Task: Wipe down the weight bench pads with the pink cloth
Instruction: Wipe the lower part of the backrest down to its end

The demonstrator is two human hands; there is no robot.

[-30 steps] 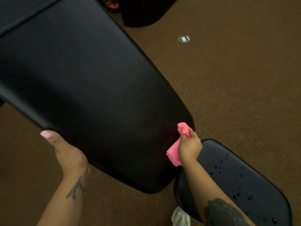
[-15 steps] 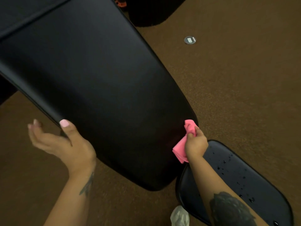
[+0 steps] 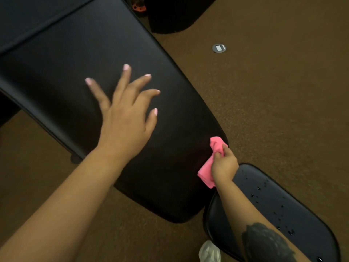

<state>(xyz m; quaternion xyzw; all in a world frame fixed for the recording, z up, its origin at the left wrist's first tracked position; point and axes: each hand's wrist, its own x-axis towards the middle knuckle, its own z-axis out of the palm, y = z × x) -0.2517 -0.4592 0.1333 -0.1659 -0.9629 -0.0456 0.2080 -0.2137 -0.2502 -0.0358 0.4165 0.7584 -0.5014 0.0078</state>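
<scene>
The right hand (image 3: 224, 167) has a closed grip on the pink cloth (image 3: 209, 168), bunched in the curled fingers, and the cloth lies against the edge of the long back pad (image 3: 79, 59), at about 4 o'clock of that pad; the left hand (image 3: 124, 118) is open, fingers spread over the middle of the same pad, but I cannot tell if the palm touches the surface or only hovers above it.

The seat pad (image 3: 283, 220), at 5 o'clock of the view, carries many drops of liquid; I judge that the right forearm, which passes just above it, can smear these drops or get wet before the cloth arrives there. The cloth is crumpled, so only a small part meets the pad, and streaks or missed areas are possible; the left hand may also leave new marks on the surface.

The far end of the back pad is cut off at the top left edge; the frame under both pads is hidden. A whitish crumpled thing (image 3: 209, 252) at 6 o'clock is partly cut off, and I cannot say what it is; a small round metal plate (image 3: 219, 48) sits in the brown floor (image 3: 283, 110) at 1 o'clock.
</scene>
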